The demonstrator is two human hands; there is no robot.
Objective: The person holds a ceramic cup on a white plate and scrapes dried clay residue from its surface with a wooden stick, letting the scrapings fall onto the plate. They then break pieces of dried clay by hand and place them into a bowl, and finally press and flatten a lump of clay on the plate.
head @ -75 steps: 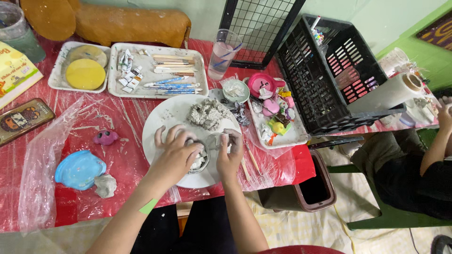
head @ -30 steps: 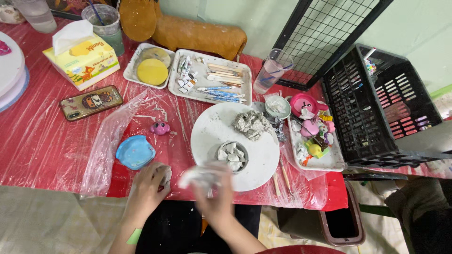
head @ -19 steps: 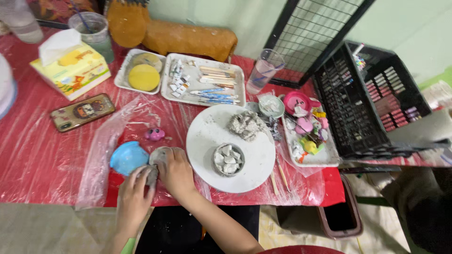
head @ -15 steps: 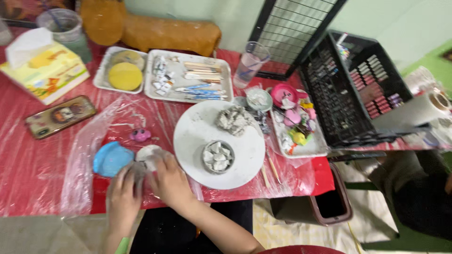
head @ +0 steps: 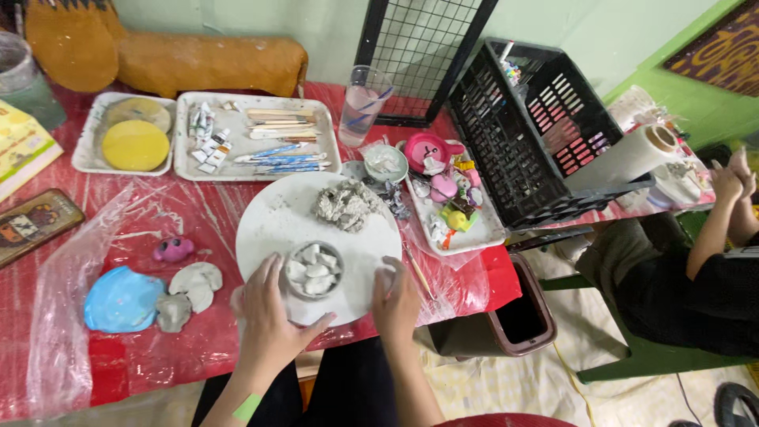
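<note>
My left hand [head: 269, 320] rests flat on the near rim of a round white board [head: 273, 213], fingers spread, just beside a small bowl [head: 313, 269] of grey-white clay chunks. My right hand [head: 395, 300] lies on the board's near right edge, fingers loosely apart, holding nothing. A crumbly grey clay lump [head: 344, 204] sits at the far side of the board. Left of the board lie flat pale clay pieces [head: 196, 278], a grey clay piece [head: 172, 311], a blue clay disc [head: 122, 299] and a small pink figure [head: 172, 250].
Red plastic-covered table [head: 213, 344]. Behind: white tray with tools and paint tubes [head: 257, 134], tray with yellow disc [head: 130, 142], glass of water [head: 362, 103], tray of small coloured figures [head: 451, 198], black crate [head: 538, 134], paper roll [head: 624, 158]. Another person sits at right [head: 696, 269].
My hands left the clay pieces at the left and came back to the white board's near edge. The pale clay pieces now lie on the table by the blue disc.
</note>
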